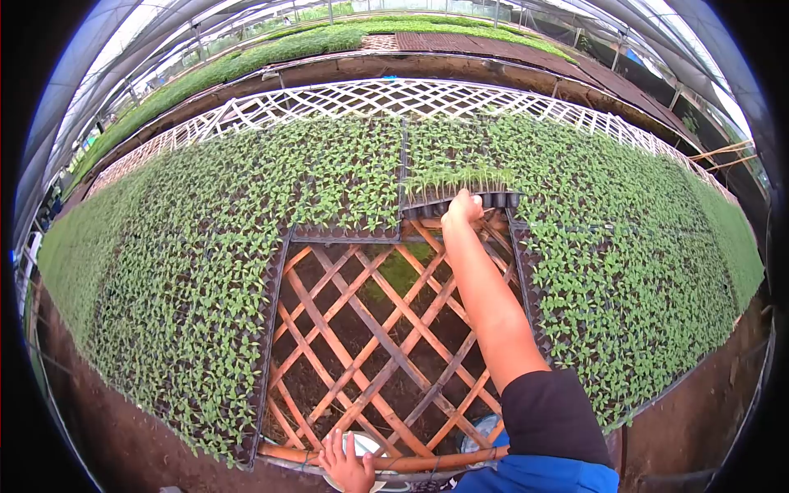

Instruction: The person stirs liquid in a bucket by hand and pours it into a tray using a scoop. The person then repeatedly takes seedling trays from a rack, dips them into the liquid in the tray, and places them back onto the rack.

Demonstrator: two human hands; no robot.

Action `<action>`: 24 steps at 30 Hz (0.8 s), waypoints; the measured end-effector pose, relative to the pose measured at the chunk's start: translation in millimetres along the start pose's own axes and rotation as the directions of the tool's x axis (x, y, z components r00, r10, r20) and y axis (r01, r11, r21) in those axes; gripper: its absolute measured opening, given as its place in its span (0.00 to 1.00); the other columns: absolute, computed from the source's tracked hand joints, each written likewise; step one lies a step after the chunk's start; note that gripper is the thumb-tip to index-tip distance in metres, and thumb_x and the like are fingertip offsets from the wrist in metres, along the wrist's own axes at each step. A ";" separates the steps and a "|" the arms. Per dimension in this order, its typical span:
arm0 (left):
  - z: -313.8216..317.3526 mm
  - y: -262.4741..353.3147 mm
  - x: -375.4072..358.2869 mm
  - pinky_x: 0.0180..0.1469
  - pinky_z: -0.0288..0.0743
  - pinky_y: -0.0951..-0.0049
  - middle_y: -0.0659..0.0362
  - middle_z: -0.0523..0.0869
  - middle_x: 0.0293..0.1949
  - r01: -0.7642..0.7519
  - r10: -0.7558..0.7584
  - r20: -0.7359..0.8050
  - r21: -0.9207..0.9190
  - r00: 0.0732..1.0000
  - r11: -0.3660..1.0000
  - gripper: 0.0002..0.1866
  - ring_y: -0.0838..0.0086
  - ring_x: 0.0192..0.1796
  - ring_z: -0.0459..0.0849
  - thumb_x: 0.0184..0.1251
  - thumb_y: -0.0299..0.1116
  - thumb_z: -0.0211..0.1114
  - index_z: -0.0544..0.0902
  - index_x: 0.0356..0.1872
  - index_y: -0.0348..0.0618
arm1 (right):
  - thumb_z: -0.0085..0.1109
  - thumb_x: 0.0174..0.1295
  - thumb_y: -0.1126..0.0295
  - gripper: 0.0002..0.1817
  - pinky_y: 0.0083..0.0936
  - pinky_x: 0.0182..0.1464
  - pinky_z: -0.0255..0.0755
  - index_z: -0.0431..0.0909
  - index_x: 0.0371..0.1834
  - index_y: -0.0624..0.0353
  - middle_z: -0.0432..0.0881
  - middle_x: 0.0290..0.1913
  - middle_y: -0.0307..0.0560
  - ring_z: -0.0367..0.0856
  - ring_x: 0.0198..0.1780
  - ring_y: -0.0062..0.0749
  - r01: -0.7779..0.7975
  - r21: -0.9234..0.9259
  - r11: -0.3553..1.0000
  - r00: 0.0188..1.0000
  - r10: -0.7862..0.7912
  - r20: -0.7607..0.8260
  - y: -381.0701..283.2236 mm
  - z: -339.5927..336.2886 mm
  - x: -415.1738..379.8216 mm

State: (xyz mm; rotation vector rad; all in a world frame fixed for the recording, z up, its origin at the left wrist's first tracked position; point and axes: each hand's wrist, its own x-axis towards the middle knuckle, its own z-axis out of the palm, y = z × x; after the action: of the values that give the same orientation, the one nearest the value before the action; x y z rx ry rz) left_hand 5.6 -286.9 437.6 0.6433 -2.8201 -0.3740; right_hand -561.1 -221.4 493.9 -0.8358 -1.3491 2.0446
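My right hand (463, 209) reaches far forward, its fingers closed on the near edge of a black seedling tray (501, 200). That tray's front edge is raised, so the undersides of its cells show, and thin green seedlings (460, 177) stand in it. Part of the edge is hidden behind the hand. Close to my body, my left hand (347, 467) lies with fingers spread on the bamboo rail (411, 463) at the bench's front. Between the two hands, the wooden lattice (382, 333) of the bench top is exposed.
Seedling trays border the exposed lattice on the left (189, 320) and right (616, 304). White lattice (386, 99) runs along the bench's far side. Beyond it is another bench with green plants (288, 51) and brown trays (485, 45). A white round object (362, 446) sits below the rail.
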 end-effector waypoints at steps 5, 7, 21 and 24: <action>11.9 -12.6 -5.5 0.59 0.46 0.51 0.55 0.66 0.58 -0.004 0.004 -0.046 -0.020 0.999 1.000 0.25 0.57 0.62 0.60 0.57 0.48 0.47 0.70 0.53 0.46 | 0.51 0.47 0.72 0.10 0.33 0.34 0.63 0.63 0.21 0.67 0.58 0.41 0.51 0.65 0.33 0.34 -0.047 0.140 0.989 0.979 0.018 0.204 -83.1 4.0 -18.9; 10.1 -11.5 -4.6 0.59 0.47 0.51 0.55 0.67 0.58 -0.006 0.004 -0.056 -0.031 0.998 0.999 0.25 0.58 0.62 0.60 0.57 0.48 0.48 0.70 0.53 0.47 | 0.52 0.47 0.73 0.10 0.33 0.35 0.64 0.63 0.19 0.67 0.59 0.42 0.50 0.65 0.33 0.32 -0.048 0.198 0.979 0.975 0.002 0.223 -109.0 13.8 -19.0; 13.0 -13.9 -10.4 0.60 0.45 0.54 0.56 0.66 0.58 -0.026 0.027 -0.103 0.009 0.994 1.000 0.24 0.61 0.62 0.59 0.59 0.45 0.46 0.68 0.55 0.46 | 0.46 0.44 0.80 0.05 0.23 0.16 0.50 0.62 0.16 0.61 0.66 0.19 0.39 0.58 0.16 0.22 0.029 0.358 0.933 0.984 -0.090 0.153 -265.6 1.1 -86.9; 8.9 -12.3 -11.8 0.59 0.45 0.53 0.55 0.67 0.58 -0.037 0.028 -0.173 -0.046 0.984 0.998 0.25 0.61 0.62 0.59 0.63 0.48 0.42 0.68 0.55 0.44 | 0.47 0.45 0.80 0.04 0.27 0.18 0.53 0.64 0.18 0.61 0.68 0.21 0.40 0.62 0.19 0.24 -0.005 0.361 0.933 0.972 -0.079 0.219 -299.5 -12.3 -95.2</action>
State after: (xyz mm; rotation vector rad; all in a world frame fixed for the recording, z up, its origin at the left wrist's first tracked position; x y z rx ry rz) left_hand 18.3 -290.6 423.7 0.5889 -2.6453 -0.3617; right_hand -458.2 -179.1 788.1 -0.4182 -1.0414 2.3174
